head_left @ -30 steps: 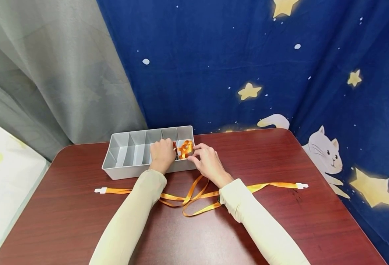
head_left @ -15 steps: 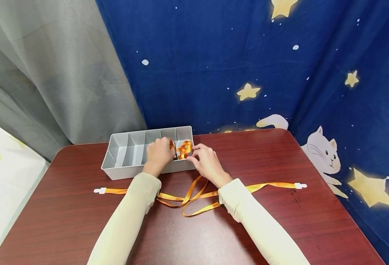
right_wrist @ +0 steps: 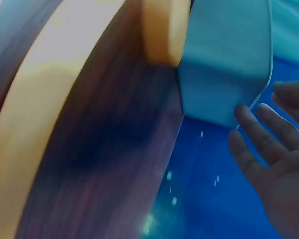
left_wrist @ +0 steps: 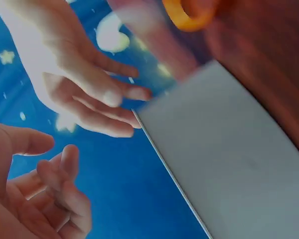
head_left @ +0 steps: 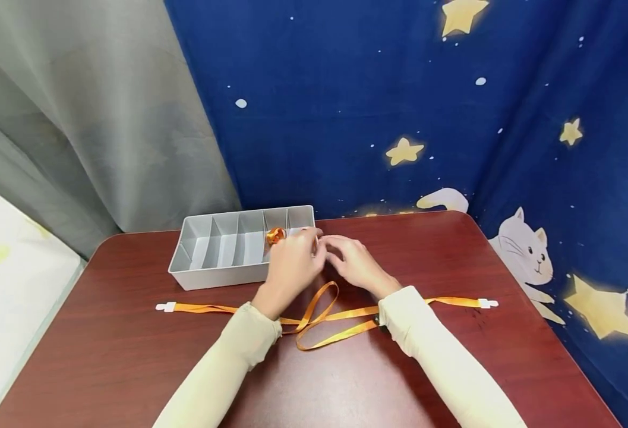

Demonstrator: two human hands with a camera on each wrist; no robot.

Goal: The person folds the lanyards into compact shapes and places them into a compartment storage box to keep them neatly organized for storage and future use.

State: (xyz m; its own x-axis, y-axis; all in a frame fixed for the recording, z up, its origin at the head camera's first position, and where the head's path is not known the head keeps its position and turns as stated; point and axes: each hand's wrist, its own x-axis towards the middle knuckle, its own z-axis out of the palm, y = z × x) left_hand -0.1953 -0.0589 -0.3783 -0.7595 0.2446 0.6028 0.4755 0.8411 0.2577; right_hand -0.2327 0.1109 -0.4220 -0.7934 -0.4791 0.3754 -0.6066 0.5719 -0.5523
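Observation:
A grey divided box stands near the table's back edge. In the head view my left hand is over the box's right end and covers most of the last compartment. The left wrist view shows its fingers loosely bent with nothing between them. My right hand is at the box's right end, fingers spread and fingertips right at the rim. A rolled orange lanyard sits in the compartment second from the right. Another orange lanyard lies loosely looped on the table in front.
White clips end the loose lanyard at left and right, and my forearms cross over it. The reddish-brown table meets a blue star-patterned curtain and a grey curtain behind.
My left hand has moved right from the second-right compartment to the last one, uncovering a rolled lanyard. My right hand has shifted slightly right, beside the box's end.

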